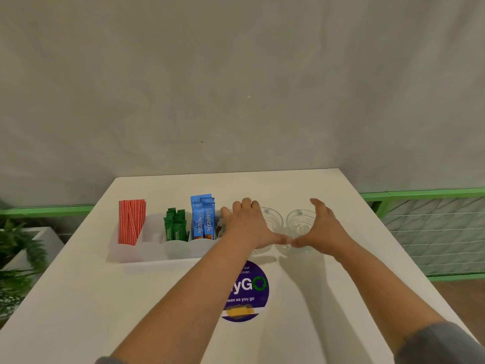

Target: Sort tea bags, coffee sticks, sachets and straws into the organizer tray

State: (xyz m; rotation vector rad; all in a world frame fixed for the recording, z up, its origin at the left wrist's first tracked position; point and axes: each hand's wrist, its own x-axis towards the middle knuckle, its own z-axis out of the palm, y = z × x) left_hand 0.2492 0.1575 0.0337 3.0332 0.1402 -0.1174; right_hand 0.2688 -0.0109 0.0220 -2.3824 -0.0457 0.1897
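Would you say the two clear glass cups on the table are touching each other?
Apart. The head view shows a strip of white table between the left glass cup and the right glass cup along their rims; both hands partly cover them.

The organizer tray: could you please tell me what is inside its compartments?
Left to right, the organizer tray holds red striped straws, an empty slot, green Stevia sachets and blue Nescafe sticks. The left hand covers the last compartment.
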